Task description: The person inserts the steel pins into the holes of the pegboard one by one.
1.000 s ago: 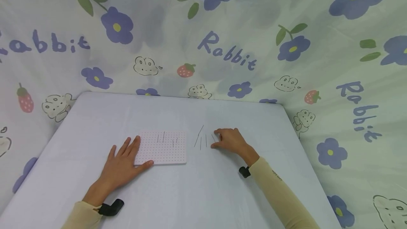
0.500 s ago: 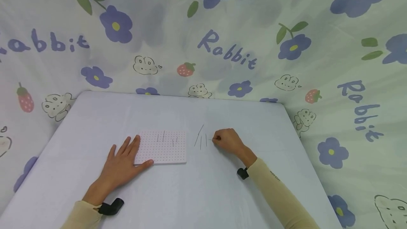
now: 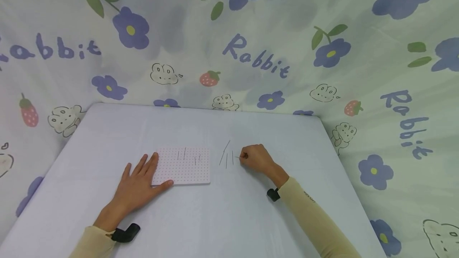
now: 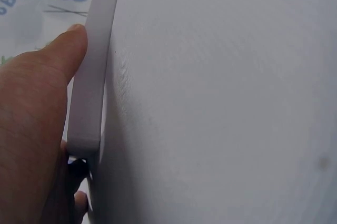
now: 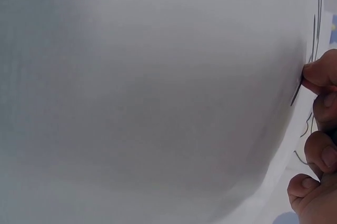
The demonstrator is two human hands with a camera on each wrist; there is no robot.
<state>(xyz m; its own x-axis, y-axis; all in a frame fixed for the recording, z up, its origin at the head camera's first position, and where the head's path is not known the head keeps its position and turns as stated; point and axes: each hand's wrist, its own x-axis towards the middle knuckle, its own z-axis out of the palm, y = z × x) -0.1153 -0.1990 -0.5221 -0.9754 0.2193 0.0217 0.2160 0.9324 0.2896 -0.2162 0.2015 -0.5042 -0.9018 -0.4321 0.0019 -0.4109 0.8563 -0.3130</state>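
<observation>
A white board [image 3: 181, 175] dotted with rows of tiny holes lies on the table, with several thin dark needles [image 3: 184, 153] at its far part. My left hand [image 3: 133, 189] rests with spread fingers along the board's left side, its thumb at the near edge. In the left wrist view that thumb [image 4: 68, 50] touches the board's side wall [image 4: 95, 82]. To the right of the board, my right hand [image 3: 259, 160] pinches one thin dark needle [image 5: 297, 94] between thumb and forefinger, low over the table. Its other fingers are curled in.
Several loose needles [image 3: 232, 158] lie on the white table [image 3: 222, 218] between the board and my right hand. A fabric backdrop [image 3: 193, 43] with flowers and rabbits rises behind the table and along its sides. Each wrist wears a black camera [image 3: 125, 233].
My right thumb and forefinger have closed on the rightmost needle and turned it to point left. The left hand and the board have stayed in place.
</observation>
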